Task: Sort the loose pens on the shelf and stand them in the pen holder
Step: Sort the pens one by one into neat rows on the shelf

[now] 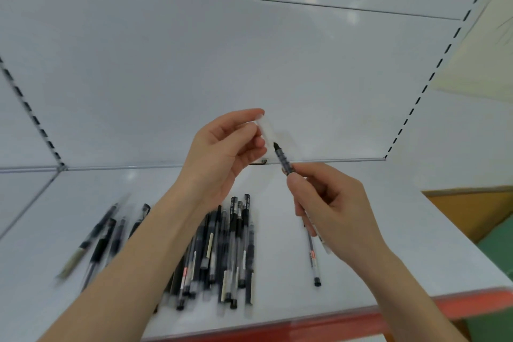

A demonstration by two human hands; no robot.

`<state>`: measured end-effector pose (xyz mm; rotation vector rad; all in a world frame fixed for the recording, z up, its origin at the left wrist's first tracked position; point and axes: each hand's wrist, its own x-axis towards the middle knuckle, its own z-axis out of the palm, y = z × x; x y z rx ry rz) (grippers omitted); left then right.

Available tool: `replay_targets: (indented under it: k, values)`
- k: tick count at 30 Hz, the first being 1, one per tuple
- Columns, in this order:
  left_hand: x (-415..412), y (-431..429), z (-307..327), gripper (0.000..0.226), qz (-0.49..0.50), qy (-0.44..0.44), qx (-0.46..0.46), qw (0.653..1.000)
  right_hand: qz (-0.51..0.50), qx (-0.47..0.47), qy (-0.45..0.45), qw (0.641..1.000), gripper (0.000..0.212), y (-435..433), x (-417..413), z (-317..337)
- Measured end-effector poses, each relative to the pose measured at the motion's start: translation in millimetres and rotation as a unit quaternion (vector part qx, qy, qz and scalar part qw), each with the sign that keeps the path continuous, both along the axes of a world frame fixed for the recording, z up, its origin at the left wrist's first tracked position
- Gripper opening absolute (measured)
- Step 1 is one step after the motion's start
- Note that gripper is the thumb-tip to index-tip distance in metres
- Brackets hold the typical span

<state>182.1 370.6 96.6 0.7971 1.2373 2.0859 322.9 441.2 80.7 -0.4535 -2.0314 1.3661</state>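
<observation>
Right hand (330,203) gripped pen (282,159), tip up-left; left hand (222,144) pinched cap (265,126) just above tip (axes nearly aligned).

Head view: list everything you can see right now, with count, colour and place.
White metal shelf: one, white with red front edge, under everything.
Heap of black and clear plastic pens: uncountable in blur, shelf centre.
Smaller group of black pens: about five, shelf left.
Lone clear pen with black end: one, shelf right.
Uncapped black pen: one, held up centre.
Clear plastic pen cap: one, just above its tip.
Left hand: fingers pinch the cap.
Right hand: grips the uncapped pen.
</observation>
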Motion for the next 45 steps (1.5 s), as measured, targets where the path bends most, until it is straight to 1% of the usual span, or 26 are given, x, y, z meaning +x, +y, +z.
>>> replay_targets:
  k: [4, 8, 12, 15, 21, 26, 30, 33, 35, 38, 41, 45]
  values:
    - [4.9, 0.7, -0.3, 0.012, 0.004, 0.024, -0.014, 1.0, 0.008, 0.005, 0.004, 1.0, 0.025, -4.4, -0.3, 1.9]
    - [2.2, -3.2, -0.7, 0.017, 0.015, 0.019, -0.002, 1.0, 0.018, 0.02, -0.014, 1.0, 0.023, -7.5, 1.2, 0.9]
    - [-3.7, -10.4, -1.9, 0.017, 0.02, 0.031, -0.019, 0.999, -0.017, 0.004, 0.003, 1.0, 0.023, -5.5, 2.1, 1.7]
    - [-4.3, -13.6, -3.9, 0.01, 0.0, 0.039, -0.031, 0.999, -0.032, 0.0, 0.019, 0.999, 0.019, -2.9, 0.8, 7.7]
    - [-4.9, -16.7, -7.6, 0.018, -0.033, 0.063, -0.022, 0.997, -0.01, 0.017, 0.015, 1.0, 0.022, -3.6, -2.2, 11.1]
    - [-5.4, -16.6, -8.8, 0.016, -0.041, 0.076, -0.021, 0.996, 0.005, 0.029, -0.014, 0.999, 0.022, -5.4, -2.5, 7.3]
    - [-5.2, -14.3, -9.5, 0.019, -0.017, 0.065, -0.014, 0.998, 0.031, 0.021, -0.045, 0.998, 0.021, -4.5, -0.7, 7.1]
    - [-3.3, -12.3, -9.9, 0.021, 0.007, 0.083, -0.013, 0.996, 0.032, 0.003, -0.047, 0.998, 0.02, -3.0, -0.6, 6.4]
    - [-1.4, -10.9, -10.9, 0.02, 0.019, 0.101, -0.013, 0.995, 0.023, -0.01, -0.044, 0.999, 0.018, -2.3, -1.4, 4.7]
    - [1.8, -7.9, -13.6, 0.011, 0.044, 0.11, -0.017, 0.993, 0.009, -0.021, -0.024, 0.999, 0.018, -2.0, -2.3, 2.4]
    - [5.8, -4.8, -15.5, 0.009, 0.061, 0.104, -0.016, 0.993, 0.001, -0.023, -0.018, 1.0, 0.024, -2.2, -2.7, 0.3]
    - [10.5, -0.6, -18.1, 0.009, 0.06, 0.088, -0.02, 0.994, -0.012, -0.02, -0.011, 1.0, 0.026, 1.3, -3.0, -6.5]
